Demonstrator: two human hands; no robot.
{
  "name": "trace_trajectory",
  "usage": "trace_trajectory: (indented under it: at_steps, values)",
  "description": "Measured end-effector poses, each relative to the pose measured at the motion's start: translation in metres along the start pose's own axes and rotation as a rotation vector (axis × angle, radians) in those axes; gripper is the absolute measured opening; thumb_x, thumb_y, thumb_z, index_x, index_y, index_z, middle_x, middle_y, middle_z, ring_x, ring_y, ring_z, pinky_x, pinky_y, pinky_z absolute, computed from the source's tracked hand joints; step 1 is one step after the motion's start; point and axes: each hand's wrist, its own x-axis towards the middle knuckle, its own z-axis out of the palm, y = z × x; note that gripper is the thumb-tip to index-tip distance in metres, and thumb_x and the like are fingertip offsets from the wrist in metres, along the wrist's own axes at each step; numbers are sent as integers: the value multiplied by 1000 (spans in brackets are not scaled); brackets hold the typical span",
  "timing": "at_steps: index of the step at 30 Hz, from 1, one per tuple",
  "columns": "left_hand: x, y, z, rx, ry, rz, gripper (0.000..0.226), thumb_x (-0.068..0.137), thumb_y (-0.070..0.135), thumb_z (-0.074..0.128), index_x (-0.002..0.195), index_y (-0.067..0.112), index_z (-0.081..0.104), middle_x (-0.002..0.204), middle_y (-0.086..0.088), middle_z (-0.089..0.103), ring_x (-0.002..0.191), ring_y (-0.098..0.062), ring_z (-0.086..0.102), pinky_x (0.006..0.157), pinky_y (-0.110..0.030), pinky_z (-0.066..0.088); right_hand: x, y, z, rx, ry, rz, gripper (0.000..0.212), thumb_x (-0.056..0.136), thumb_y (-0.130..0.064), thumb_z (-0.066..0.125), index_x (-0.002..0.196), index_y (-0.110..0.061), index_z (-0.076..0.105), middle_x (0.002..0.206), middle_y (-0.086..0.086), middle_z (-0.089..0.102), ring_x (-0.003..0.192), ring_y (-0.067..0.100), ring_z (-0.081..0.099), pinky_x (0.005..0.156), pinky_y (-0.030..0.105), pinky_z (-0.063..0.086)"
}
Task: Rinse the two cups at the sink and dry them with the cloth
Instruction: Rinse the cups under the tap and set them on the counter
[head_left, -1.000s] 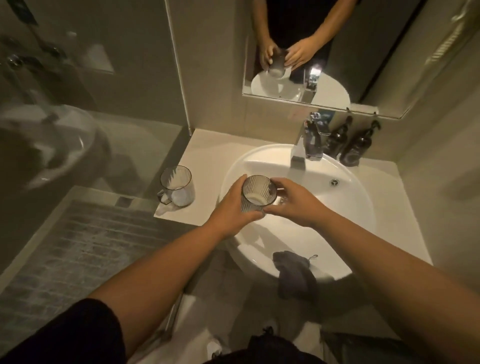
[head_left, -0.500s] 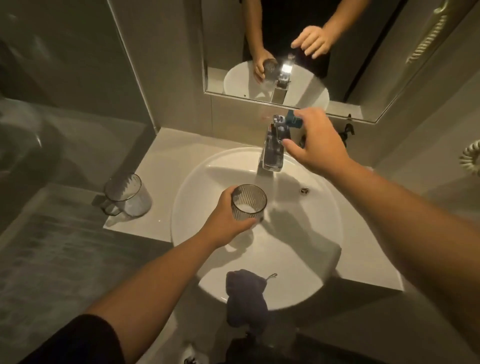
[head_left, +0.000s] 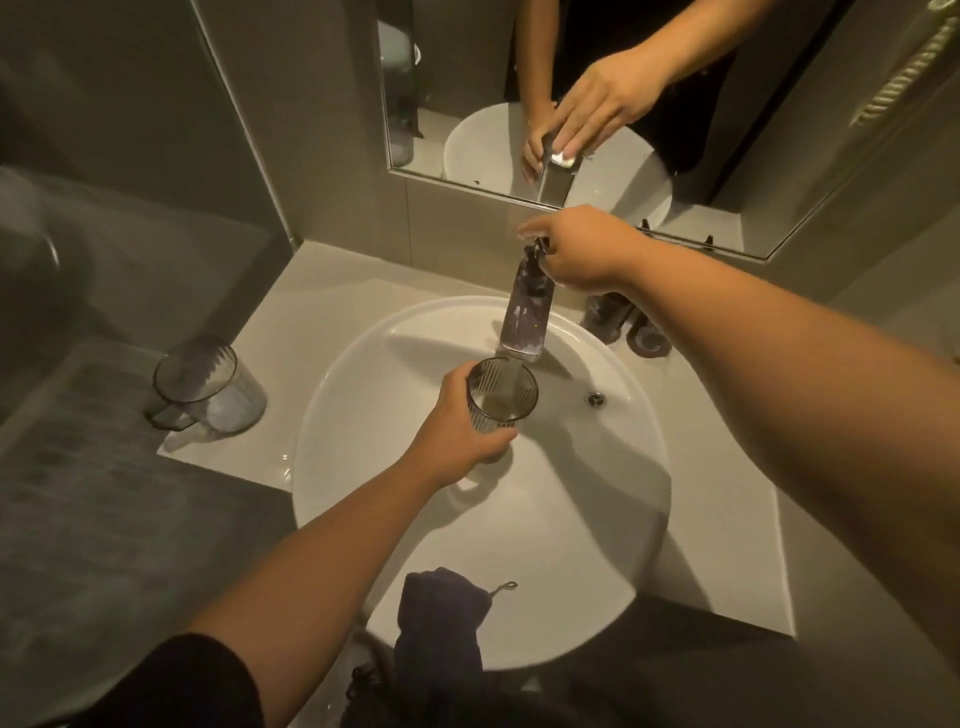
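Head view. Left hand (head_left: 457, 415) wrapped around a ribbed glass cup (head_left: 501, 397), fingers closed on its side, holding it over the sink (head_left: 363, 519) directly under the tap (head_left: 524, 317) spout. A thin stream appears to run from spout into cup. Right hand (head_left: 582, 249) sits on top of the tap at the lever; fingers curled over it, though whether they pinch or only press it I cannot tell.

Second cup (head_left: 205, 387), clear with a handle, stands on the surface (head_left: 322, 291) left of the sink, well apart from the hands. Dark cloth (head_left: 441, 618) hangs over the near rim of the sink. Two dark bottles (head_left: 623, 322) behind the right forearm. Mirror (head_left: 467, 78) above repeats both hands.

Risks, as judged: lever opened too far would make water splash out of the cup onto the surface and cloth, leaving the cloth wet for drying. Wet ribbed glass held one-handed could slip and strike the basin.

Orientation: held cup upright, mouth up toward the spout, long axis near vertical, tilted slightly. Second cup also upright, its handle pointing toward the near left.
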Motion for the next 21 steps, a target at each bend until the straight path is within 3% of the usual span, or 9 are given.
trace_trajectory:
  at_steps: [4,8,12,16,21]
  values:
    - [7,-1,6,-7,-15,22,83,79,23,83,140,34,28,146,4,39,124,-8,47,72,5,41,1,2,2,47,1,6,49,92,-13,49,140,-21,48,142,9,52,126,30,50,102,42,42]
    - [10,-6,9,17,-45,47,87,79,25,83,145,28,27,148,3,39,125,-4,45,89,0,34,3,3,5,68,17,16,48,93,-15,49,140,-21,47,143,7,51,127,29,49,104,42,42]
    - [10,-9,8,-1,-82,61,89,77,24,84,147,25,28,147,1,40,129,-8,47,107,-23,41,4,3,5,56,10,22,48,93,-16,48,140,-21,48,142,7,52,126,29,50,103,42,43]
    - [11,-13,5,3,-101,72,89,78,23,84,147,25,28,147,4,39,127,-3,45,95,-2,34,3,1,6,74,19,39,49,91,-13,46,140,-21,48,142,6,52,124,28,52,101,41,44]
    - [12,-14,-3,13,-97,101,87,76,22,84,145,27,30,146,6,39,124,1,45,96,-3,35,2,-1,7,96,29,50,49,92,-11,47,140,-20,48,141,8,53,123,28,52,98,40,44]
